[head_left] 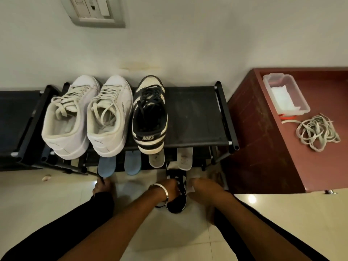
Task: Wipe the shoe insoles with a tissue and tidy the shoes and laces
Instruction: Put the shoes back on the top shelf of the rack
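Left hand (172,185) with metal bangle curled over laces of black-and-white sneaker (177,193) on floor tile, gripping it. Right hand (197,183) just beside shoe's right flank, touching white side; finger pose blurred, grip cannot tell. Beyond grip: white insole (184,157) and second white insole (156,157), two blue insoles (106,165) further left. Above those, rack (197,113) carries matching Nike sneaker (149,113), white sneaker pair (86,115). Far right of grip: cabinet (263,138) with tissue tub (285,94), loose lace bundle (318,131).

Gripping a black-and-white shoe (178,193) on the floor with the left hand (170,187); right hand (197,184) touching its side, fingers hidden. Three sneakers sitting on the black rack (195,113); four insoles (157,159) leaning below.
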{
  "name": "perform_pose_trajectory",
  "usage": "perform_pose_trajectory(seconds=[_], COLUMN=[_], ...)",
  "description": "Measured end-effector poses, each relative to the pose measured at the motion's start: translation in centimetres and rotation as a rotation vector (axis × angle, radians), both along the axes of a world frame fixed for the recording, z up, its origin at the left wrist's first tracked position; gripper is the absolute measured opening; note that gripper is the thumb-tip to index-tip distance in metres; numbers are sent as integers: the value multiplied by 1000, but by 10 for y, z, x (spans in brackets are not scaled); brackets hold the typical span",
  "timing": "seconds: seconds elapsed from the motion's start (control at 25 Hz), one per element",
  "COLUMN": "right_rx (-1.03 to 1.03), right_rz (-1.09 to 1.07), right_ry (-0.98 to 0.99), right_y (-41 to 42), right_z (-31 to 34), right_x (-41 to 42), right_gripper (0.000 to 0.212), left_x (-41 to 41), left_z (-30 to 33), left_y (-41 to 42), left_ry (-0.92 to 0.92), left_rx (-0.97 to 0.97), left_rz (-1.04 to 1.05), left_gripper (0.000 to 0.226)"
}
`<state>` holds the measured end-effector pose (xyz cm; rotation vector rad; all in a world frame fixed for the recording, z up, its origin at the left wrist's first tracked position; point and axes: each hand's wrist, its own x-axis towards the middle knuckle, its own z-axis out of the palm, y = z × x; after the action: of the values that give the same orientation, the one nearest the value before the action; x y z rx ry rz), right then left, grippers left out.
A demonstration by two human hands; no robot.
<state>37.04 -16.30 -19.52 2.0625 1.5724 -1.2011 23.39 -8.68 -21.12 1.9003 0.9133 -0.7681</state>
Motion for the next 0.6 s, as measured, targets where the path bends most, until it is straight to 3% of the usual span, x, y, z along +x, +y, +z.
perform_pose_trajectory(seconds=[0.2, 0.44, 0.6], right_rx=[-33, -123, -127], right_rz=[-220, -362, -440], right_ry=[-7, 51, 75], right_y=[-16, -30, -27], right_z=[-80, -147, -176], right_x=[-3, -14, -31], right_gripper=[38, 49, 38], left_x=[-42, -32, -11], left_z=[-93, -156, -174], left_y=[-10, -32, -43], left_ry=[137, 124, 106], left_rx=[91, 0, 49], left_rz=[321, 418, 527], left_gripper=[43, 51, 38])
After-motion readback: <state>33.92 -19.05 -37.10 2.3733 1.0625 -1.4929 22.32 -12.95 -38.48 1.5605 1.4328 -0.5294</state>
